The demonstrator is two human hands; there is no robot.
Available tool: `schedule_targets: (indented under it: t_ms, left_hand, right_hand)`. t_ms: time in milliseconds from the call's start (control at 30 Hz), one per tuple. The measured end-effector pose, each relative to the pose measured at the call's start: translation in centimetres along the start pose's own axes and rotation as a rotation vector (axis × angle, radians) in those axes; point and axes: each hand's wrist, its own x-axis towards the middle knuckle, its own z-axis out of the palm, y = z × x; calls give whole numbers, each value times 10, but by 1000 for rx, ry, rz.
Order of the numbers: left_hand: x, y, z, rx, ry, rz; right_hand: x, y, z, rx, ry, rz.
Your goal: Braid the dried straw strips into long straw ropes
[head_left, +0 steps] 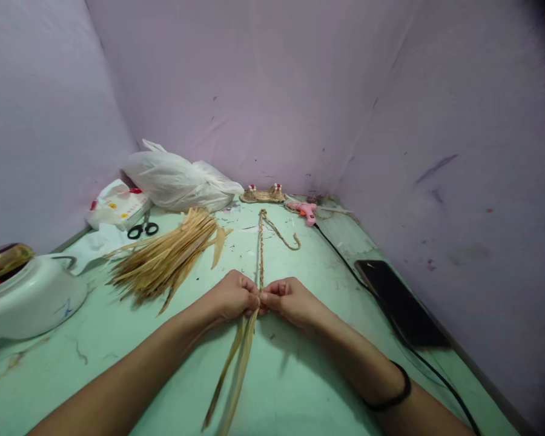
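Note:
A thin braid of dry tan strips runs straight up the middle of the green table. My left hand pinches its near end from the left, and my right hand pinches it from the right, the fingertips nearly touching. Loose flat strips hang from below the fingers toward the front edge. At the far end, the braid bends at a knot, and a curled length trails to the right. Left of my hands lies a bundle of dry strips.
Behind stand a white plastic bag and a woven piece with red-white decorations. A pink glue gun trails a black cable past a phone. Black-handled scissors, a box and a white container sit left.

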Motion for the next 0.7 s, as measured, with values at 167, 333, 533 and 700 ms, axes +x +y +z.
schedule_targets:
  t_ms: [167,333,533,700]
  left_hand:
    - [-1,-3,-3,363,123,-1]
    - [-15,6,0,628,198,51]
    - [-37,12,29,931,279,121]
    - [-34,16,19,799,236,110]
  right_hand:
    - [8,11,-2,-62,94,-24]
    - [3,3,3,48,121,5]
    - [-3,-6,5,209,109,135]
    - [-1,-2,3,229,44,106]
